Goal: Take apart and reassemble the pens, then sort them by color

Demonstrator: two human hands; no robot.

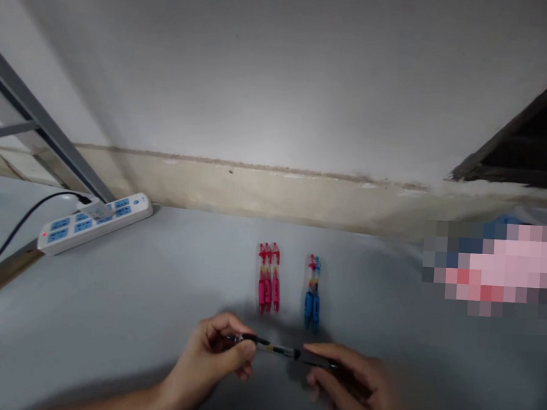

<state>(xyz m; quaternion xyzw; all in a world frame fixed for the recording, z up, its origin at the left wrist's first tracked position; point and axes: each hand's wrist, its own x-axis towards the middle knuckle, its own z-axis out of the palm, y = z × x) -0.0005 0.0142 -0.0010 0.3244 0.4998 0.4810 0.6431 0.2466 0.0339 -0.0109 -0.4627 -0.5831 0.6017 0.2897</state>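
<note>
Both hands grasp one black pen (pixel 279 349), lying crosswise just nearer than the pink pens (pixel 268 278) and blue pens (pixel 313 291): left hand (pixel 215 355) pinches its left end, right hand (pixel 351 380) its right end, above the desk (pixel 158 297).

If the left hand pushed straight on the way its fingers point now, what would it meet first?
The left hand points right along the dark slim pen it grips. It would probably meet the right hand, which holds the pen's other end. The pink and blue pens lie farther back.
</note>
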